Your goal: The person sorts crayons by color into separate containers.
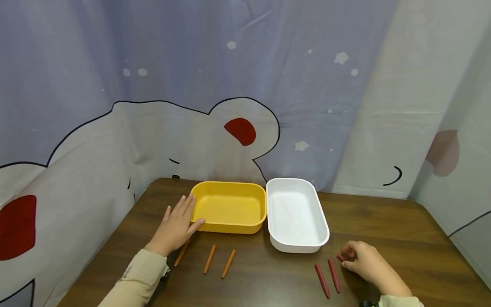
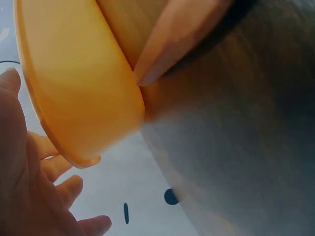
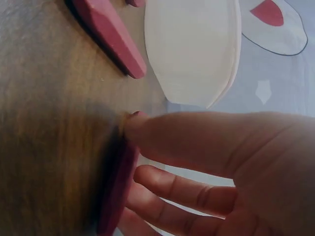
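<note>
My left hand (image 1: 174,228) rests its extended fingers on the left rim of a yellow tray (image 1: 230,228). In the left wrist view the fingers lie along the tray's outer wall (image 2: 83,98), and an orange crayon (image 2: 177,34) lies close by. On the right of the table, my right hand (image 1: 362,262) pinches a dark red crayon (image 3: 118,187) between thumb and fingers; it lies at or just above the wood, I cannot tell which. Two more dark red crayons, one left (image 1: 322,280) and one nearer the hand (image 1: 334,276), lie beside it.
A white tray (image 1: 297,248) stands against the yellow one's right side. Orange crayons, a left one (image 1: 182,253) partly behind the left hand, a middle one (image 1: 209,259) and a right one (image 1: 229,263), lie before the yellow tray. A printed curtain (image 1: 307,94) hangs behind the table.
</note>
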`<state>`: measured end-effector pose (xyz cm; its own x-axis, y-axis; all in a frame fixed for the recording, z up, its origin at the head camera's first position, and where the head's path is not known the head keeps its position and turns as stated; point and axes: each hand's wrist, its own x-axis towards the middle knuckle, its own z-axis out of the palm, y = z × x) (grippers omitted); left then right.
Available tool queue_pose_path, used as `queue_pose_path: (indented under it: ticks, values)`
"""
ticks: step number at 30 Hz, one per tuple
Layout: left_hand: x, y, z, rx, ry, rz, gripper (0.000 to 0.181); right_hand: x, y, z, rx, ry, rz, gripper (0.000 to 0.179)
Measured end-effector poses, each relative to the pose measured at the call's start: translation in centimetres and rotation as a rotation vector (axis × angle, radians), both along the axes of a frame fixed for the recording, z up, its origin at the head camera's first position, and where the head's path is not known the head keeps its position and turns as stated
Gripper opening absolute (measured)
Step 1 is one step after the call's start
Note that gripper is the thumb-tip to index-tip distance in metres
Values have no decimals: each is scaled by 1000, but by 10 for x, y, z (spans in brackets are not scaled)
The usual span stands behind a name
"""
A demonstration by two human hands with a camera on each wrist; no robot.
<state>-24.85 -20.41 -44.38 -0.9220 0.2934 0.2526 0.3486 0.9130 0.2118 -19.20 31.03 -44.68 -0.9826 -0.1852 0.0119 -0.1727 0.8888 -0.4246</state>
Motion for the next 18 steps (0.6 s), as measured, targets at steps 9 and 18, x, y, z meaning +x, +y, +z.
queue_pose_path:
  ticks: [9, 18]
  values:
    - [-1, 0, -3, -18, -16, -14, 81, 2, -3, -5, 1, 40, -10, 23]
    - [-2, -2, -6, -11, -37, -20, 81, 2, -5, -7, -6, 65, -19, 21]
